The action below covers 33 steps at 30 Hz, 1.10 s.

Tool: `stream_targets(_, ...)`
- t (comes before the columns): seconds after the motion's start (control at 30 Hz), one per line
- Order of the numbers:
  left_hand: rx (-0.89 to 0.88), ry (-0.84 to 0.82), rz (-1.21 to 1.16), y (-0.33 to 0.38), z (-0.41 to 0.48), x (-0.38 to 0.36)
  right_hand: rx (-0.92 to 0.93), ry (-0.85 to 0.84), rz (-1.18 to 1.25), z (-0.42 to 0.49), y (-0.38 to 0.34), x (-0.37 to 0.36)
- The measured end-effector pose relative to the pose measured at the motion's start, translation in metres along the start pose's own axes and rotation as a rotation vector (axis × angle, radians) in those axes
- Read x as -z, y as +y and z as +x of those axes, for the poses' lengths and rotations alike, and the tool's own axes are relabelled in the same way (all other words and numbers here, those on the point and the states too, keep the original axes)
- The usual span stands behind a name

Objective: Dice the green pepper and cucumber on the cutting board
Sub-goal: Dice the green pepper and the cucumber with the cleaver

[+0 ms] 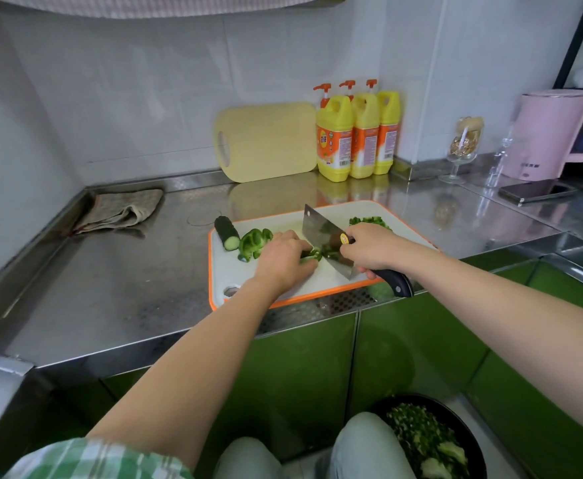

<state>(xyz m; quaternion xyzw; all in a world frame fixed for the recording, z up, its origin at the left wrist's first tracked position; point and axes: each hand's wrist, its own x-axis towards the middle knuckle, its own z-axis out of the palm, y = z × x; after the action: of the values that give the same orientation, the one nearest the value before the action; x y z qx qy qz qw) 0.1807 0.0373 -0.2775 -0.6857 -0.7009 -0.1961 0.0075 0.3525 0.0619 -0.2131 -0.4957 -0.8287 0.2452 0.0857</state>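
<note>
Steel counter (117, 288) runs along a white tiled wall, seen from above by a person whose two bare arms reach forward. At far left on the counter a crumpled cloth (120, 210) lies near the corner. Moving right, a pale spare board (265, 141) leans upright against the wall, and just beside it three yellow soap bottles (359, 133) with orange pumps stand in a row.

In front of these lies the cutting board (227, 271), white with an orange rim. At its left edge rests a cucumber piece (227, 232), cut end facing the viewer. Just beside it sits a green pepper piece (255, 243), uncut. The left hand (283, 261) lies palm down on the board, fingers curled over a pepper strip (312, 255) and pressing it flat. Touching that strip stands a cleaver (324, 240), blade down on the board, its edge against the left fingers. The right hand (373, 248) is closed tight around the cleaver's dark handle, whose end sticks out toward the viewer. Behind the right hand, at the board's far right corner, is a heap of diced pepper (369, 221).

Farther right on the counter stand a wine glass (462, 150), a phone (538, 193) lying flat, and a pink kettle (552, 133). Below, near the person's knees, a dark bowl (469, 440) on the floor holds chopped greens (421, 440).
</note>
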Motion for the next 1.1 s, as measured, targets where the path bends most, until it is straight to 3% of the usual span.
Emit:
stream_targets(0.3,0.026,0.141,-0.073,-0.003,-0.01,-0.002,0.008,0.069,0.036,-0.001,-0.009,0.008)
stream_targets(0.6,-0.009,0.23,-0.105,-0.001,-0.01,-0.012,0.005,0.031,-0.127,-0.003,-0.018,0.007)
stream_targets(0.87,-0.041,0.26,-0.07,-0.002,-0.008,-0.016,-0.107,-0.076,-0.347,0.003,-0.032,-0.001)
stream_targets(1.1,-0.049,0.258,-0.079,-0.002,-0.009,-0.016,-0.092,-0.034,-0.275,0.016,-0.027,-0.01)
